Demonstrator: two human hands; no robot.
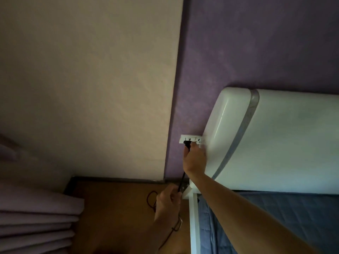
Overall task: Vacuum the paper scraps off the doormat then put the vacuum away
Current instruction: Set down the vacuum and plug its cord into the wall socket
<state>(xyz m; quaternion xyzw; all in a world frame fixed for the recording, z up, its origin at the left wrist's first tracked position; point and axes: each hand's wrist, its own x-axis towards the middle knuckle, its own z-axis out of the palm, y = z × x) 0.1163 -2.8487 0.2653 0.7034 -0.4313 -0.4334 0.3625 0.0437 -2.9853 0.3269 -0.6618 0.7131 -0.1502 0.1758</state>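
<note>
While our right hand [195, 160] pinches the plug [187, 143] at the socket [192, 139] and our left hand [167, 198] grips the cord [181, 180] below it, we should move the plug straight, never tugging the cord. It seems seated, though the dim view leaves doubt; the vacuum itself is out of sight.

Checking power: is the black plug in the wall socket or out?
Apparently in: black plug sits against the wall socket, right hand pinching it; fully seated, cannot tell.
</note>
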